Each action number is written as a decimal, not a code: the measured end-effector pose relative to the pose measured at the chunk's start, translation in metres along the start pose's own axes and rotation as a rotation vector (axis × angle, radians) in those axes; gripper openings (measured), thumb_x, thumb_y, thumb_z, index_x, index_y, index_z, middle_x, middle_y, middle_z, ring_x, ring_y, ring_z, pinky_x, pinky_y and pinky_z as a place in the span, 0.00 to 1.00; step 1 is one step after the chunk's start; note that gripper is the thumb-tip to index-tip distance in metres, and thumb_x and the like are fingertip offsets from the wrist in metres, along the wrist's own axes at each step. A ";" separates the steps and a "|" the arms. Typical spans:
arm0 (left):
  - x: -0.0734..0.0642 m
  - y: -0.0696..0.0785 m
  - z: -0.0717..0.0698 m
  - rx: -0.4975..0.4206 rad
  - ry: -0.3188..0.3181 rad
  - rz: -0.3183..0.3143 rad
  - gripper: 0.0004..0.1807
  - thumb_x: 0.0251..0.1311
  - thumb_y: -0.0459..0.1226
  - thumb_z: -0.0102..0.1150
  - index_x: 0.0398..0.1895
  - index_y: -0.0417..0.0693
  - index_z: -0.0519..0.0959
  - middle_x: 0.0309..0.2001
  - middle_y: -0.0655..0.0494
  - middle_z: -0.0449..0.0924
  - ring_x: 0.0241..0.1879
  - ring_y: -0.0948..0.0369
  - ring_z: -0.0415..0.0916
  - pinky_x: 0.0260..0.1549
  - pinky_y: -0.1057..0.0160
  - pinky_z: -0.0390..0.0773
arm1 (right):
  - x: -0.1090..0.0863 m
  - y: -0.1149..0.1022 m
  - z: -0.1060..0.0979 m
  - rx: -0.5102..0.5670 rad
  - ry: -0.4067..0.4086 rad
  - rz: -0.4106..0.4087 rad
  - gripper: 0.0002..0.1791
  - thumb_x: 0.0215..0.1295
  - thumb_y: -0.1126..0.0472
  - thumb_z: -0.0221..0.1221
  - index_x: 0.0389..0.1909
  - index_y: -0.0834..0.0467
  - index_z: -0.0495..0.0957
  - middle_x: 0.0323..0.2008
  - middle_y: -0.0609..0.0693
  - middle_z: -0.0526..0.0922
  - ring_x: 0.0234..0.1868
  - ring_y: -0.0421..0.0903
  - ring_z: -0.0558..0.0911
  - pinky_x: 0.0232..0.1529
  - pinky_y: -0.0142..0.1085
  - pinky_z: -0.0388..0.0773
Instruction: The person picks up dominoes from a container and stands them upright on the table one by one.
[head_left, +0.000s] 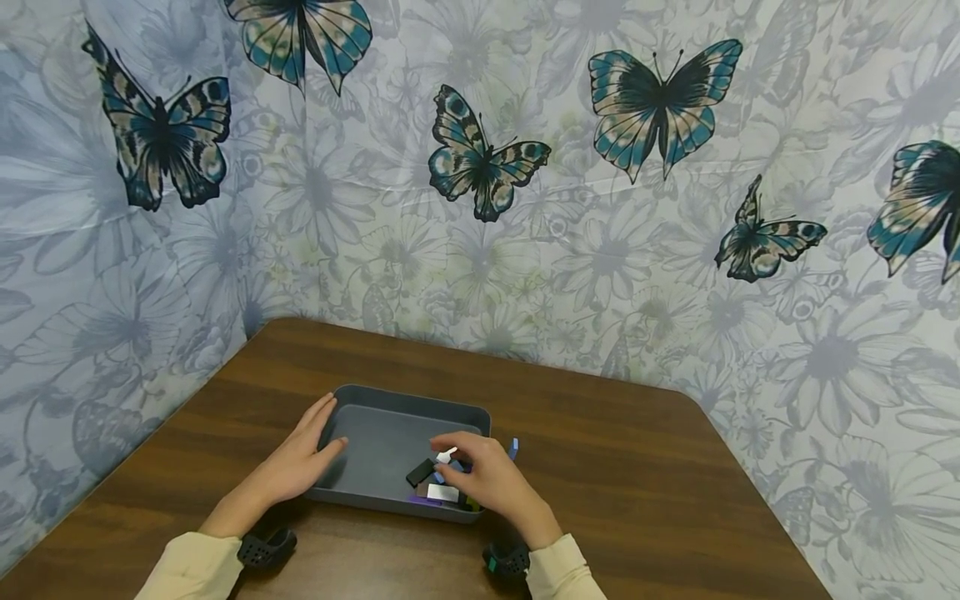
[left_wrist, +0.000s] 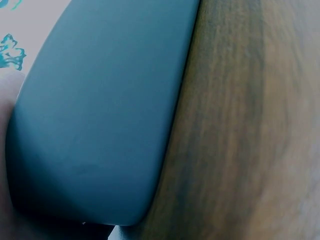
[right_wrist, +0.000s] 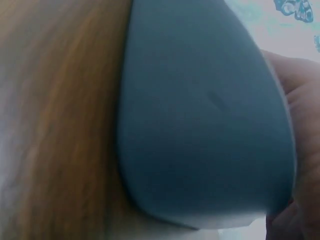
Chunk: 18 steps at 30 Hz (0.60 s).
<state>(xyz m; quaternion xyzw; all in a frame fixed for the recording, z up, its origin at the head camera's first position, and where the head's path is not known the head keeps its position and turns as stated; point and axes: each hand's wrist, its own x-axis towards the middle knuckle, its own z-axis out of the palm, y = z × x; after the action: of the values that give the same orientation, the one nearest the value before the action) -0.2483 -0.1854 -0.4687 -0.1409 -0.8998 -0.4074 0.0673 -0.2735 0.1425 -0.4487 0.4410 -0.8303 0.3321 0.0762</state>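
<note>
A shallow grey tray lies on the wooden table. My left hand rests along its left side, fingers straight at the rim and thumb over the inside. Over the tray's right end is my right hand, with thumb and index finger bent and apart. A small white piece shows in the gap between them. Below and beside these fingers are a black block, a white block and a purple piece, bunched in the near right corner. The right hand partly hides the pile.
Just beyond the right hand, a blue piece shows by the tray's right rim. The brown table extends on both sides. Behind it stands a wall covering with butterflies and flowers. Each wrist wears a black band.
</note>
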 end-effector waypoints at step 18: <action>0.004 -0.006 0.000 -0.007 -0.015 0.004 0.43 0.78 0.45 0.52 0.81 0.29 0.44 0.81 0.32 0.37 0.78 0.30 0.42 0.67 0.27 0.56 | 0.016 -0.008 0.012 -0.216 -0.140 0.042 0.18 0.73 0.60 0.63 0.61 0.54 0.82 0.54 0.44 0.87 0.52 0.38 0.86 0.54 0.28 0.80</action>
<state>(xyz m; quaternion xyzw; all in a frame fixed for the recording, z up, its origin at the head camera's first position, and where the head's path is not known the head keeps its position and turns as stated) -0.2543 -0.1888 -0.4721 -0.1461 -0.8986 -0.4092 0.0610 -0.2754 0.1208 -0.4474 0.4349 -0.8735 0.2109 0.0581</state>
